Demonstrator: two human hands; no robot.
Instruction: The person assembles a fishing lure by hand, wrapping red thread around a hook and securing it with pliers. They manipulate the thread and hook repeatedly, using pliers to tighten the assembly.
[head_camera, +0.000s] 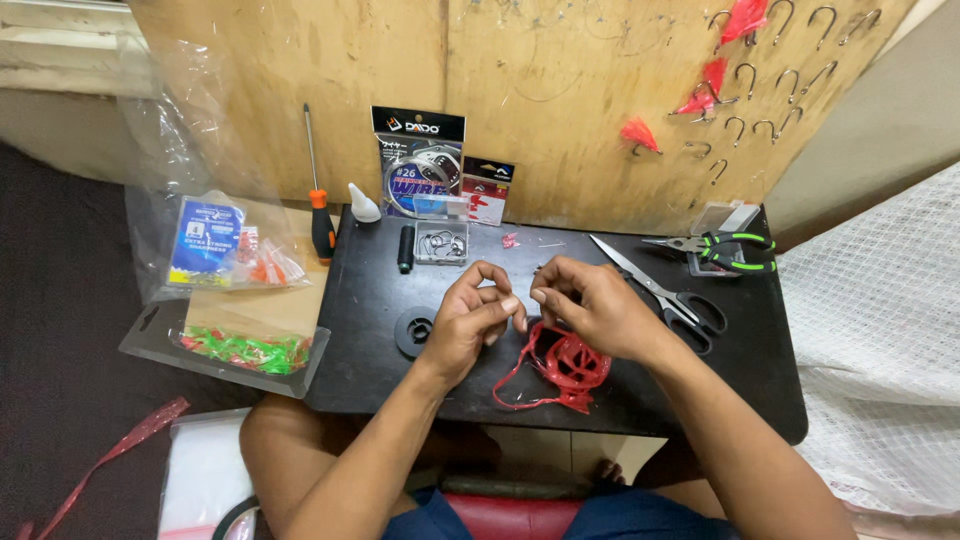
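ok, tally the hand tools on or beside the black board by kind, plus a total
Scissors: 1
Green-handled pliers: 1
Orange-handled screwdriver: 1
Total: 3
Scissors and pliers lie on the black board, the screwdriver just off its left edge. Both hands, left hand and right hand, touch none of them.

One head-worn camera looks steeply down from close above — the left hand (470, 315) and right hand (590, 305) sit mid-frame, a wooden board (520, 100) beyond them.

Home fishing-tackle workbench: hooks (738, 75), pliers (725, 250)
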